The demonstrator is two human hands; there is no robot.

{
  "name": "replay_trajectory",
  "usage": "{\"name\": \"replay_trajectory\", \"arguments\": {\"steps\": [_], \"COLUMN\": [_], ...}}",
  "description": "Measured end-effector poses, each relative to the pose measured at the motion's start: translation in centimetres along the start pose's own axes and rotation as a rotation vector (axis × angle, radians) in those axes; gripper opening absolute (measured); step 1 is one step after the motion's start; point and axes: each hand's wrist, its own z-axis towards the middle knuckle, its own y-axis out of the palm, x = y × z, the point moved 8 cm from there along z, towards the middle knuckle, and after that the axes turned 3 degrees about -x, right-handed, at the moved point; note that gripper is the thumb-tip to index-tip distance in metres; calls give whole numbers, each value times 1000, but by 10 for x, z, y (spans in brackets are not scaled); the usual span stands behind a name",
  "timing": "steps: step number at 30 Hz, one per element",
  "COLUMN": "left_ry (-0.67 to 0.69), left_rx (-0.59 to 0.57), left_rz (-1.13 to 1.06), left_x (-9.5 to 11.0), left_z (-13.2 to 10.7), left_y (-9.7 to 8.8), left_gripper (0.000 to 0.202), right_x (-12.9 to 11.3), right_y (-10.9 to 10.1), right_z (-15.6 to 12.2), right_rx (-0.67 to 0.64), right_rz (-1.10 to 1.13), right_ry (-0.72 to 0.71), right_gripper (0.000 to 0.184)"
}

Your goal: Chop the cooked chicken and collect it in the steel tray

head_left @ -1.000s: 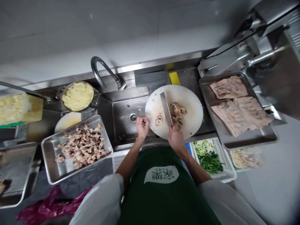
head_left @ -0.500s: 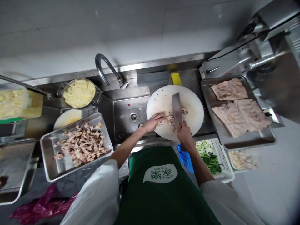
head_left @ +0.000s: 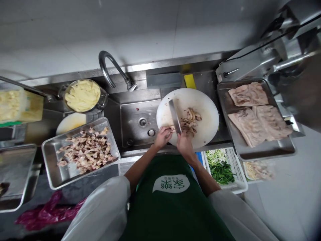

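A round white cutting board [head_left: 207,110] lies over the right part of the sink. My right hand [head_left: 185,144] is closed around the handle of a cleaver [head_left: 175,115], its blade angled up and left over the board. At the board's left edge, my left hand [head_left: 163,136] pinches a small pale piece of meat [head_left: 172,128], just left of the blade. Chopped brownish meat pieces [head_left: 190,121] lie to the right of the cleaver; the right hand partly hides the nearest ones.
A steel tray of chopped meat [head_left: 86,152] stands at left, below a pot of pale slices [head_left: 82,96]. Beside it are the sink [head_left: 135,117] and faucet [head_left: 110,68]. At right, a tray [head_left: 225,97] bears meat slabs [head_left: 260,124]; a white basket [head_left: 238,167] holds cut greens.
The cleaver has moved left across the board, and its blade now leans more edge-on. More chopped meat shows to its right. My left hand has drawn its fingers in round a piece.
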Motion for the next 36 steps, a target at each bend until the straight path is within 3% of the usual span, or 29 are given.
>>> {"name": "replay_trajectory", "arguments": {"steps": [4, 8, 10, 15, 17, 20, 22, 23, 25, 27, 29, 31, 33, 36], "left_ry": [33, -79, -108, -38, -38, -76, -64, -20, 141, 283, 310, 278, 264, 235], "left_rx": [-45, 97, 120, -15, 9, 220, 324, 302, 85, -252, -560, -760, -836, -834], "left_rz": [-26, 25, 30, -43, -41, 11, 34, 29, 13, 48, 143, 256, 333, 337], "left_x": [-3, -10, -12, -6, 2, 22, 40, 51, 73, 85, 78, 60, 44, 27], "left_z": [3, -6, -9, -6, -3, 16, 49, 73, 127, 169, 190, 194, 192, 192], "left_y": [0, -16, -16, 1, -11, -58, -80, -78, -47, 10, 66, 102, 112, 97], "left_gripper": [19, 21, 22, 23, 23, 23, 22, 23, 28, 37, 50, 56, 52, 39], "right_x": [-9, -17, -24, -41, -35, -18, -10, -8, -4, -1, 0, 2, 4, 10], "right_y": [12, -6, -6, 14, 5, -10, -7, 0, 18, 31, 38, 41, 41, 42], "right_z": [12, 5, 6, 28, 32, 23, 12, 6, -1, -4, -5, -6, -8, -11], "right_rx": [-99, 27, 35, -112, -75, -16, -64, -117, -209, -243, -237, -226, -227, -237], "right_rz": [-57, -79, -71, -42, -38, -26, -16, -18, -32, -37, -27, -17, -3, 38], "right_ry": [-32, -76, -83, -139, -112, -74, -119, -147, -187, -196, -186, -165, -146, -136], "right_gripper": [29, 31, 34, 31, 32, 36, 38, 38, 37, 36, 34, 34, 35, 34]}}
